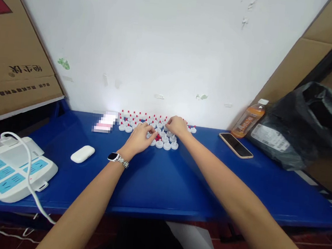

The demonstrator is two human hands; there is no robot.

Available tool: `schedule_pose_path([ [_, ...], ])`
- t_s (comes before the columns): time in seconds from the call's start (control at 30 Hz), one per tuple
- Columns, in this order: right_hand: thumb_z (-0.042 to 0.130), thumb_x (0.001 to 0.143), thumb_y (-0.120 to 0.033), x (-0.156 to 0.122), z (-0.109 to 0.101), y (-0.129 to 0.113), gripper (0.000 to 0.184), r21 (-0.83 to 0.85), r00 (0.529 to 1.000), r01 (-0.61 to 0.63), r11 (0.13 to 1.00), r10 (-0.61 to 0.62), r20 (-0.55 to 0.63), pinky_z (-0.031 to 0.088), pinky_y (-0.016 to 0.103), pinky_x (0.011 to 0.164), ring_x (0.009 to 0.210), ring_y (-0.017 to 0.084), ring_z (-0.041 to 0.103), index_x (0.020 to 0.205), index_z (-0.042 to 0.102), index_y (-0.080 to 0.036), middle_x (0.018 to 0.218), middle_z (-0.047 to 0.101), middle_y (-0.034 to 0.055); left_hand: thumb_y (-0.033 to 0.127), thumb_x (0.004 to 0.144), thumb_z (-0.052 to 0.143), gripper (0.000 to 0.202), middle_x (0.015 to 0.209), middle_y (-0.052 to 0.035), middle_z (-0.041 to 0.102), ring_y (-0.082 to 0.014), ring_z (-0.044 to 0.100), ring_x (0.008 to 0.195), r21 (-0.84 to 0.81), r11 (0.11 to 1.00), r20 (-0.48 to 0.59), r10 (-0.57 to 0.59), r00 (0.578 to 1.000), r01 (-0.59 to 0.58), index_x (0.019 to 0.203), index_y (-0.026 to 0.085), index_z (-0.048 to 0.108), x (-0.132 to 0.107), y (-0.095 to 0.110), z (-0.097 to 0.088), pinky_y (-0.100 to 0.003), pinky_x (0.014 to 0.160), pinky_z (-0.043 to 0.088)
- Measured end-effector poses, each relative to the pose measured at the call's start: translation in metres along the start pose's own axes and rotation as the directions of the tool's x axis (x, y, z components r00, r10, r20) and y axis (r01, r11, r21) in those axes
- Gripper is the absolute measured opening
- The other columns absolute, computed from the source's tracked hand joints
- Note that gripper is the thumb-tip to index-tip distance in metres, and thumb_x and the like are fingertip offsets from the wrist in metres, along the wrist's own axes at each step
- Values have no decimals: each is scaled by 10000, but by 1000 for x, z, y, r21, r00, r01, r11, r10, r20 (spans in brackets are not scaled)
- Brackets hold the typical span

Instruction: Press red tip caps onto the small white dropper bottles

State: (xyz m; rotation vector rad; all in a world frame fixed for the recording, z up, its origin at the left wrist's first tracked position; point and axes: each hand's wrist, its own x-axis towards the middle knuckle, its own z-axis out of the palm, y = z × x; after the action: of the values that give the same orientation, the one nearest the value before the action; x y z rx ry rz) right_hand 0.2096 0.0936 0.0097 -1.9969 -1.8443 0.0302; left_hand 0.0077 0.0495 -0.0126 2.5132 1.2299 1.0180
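Many small white nozzle caps [167, 145] stand on the blue table along the wall. Those at the back and left carry red tips [134, 113]; several in front at the right have bare white nozzles. A small heap of loose red tips [158, 138] lies among them. My left hand [141, 137], watch on its wrist, is curled at the left of this heap, thumb and fingers close together. Over the caps behind the heap, my right hand [178, 125] is closed with its fingertips pinched down. What either hand's fingertips hold is too small to make out.
At the left are a white power strip [17, 169] with a cable, a white earphone case [83, 154] and a blurred paper [105, 121]. A phone [236, 145], an orange drink bottle [249, 119] and a black plastic bag [298, 121] are at the right. Cardboard [20, 48] flanks the wall.
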Motion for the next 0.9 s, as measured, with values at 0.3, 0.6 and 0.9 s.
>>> schedule_pose_path([
  [0.3, 495, 926, -358, -30, -9, -2, 191, 481, 959, 228, 846, -111, -259, 475, 340, 808, 879, 215, 653, 939, 603, -202, 925, 708, 66, 368, 951, 517, 199, 924, -51, 637, -214, 581, 920, -87, 996, -91, 5, 996, -12, 914, 204, 624, 0, 6, -7, -369, 861, 459],
  [0.6, 325, 988, -362, -62, 0, -13, 358, 759, 964, 260, 597, -206, -168, 484, 298, 688, 654, 137, 570, 1214, 566, -223, 955, 634, 41, 375, 981, 481, 238, 920, -50, 635, -208, 567, 921, -134, 990, -130, 26, 991, -43, 900, 200, 619, -2, 18, -4, -350, 860, 446],
  [0.9, 245, 1002, -582, -86, -11, -16, 415, 780, 944, 217, 586, -329, -15, 427, 289, 603, 585, 151, 520, 1205, 450, -284, 713, 527, -39, 452, 1030, 349, 340, 770, -2, 586, -153, 534, 712, -328, 945, -46, -24, 999, 8, 847, 208, 498, -6, 37, -3, -295, 701, 413],
])
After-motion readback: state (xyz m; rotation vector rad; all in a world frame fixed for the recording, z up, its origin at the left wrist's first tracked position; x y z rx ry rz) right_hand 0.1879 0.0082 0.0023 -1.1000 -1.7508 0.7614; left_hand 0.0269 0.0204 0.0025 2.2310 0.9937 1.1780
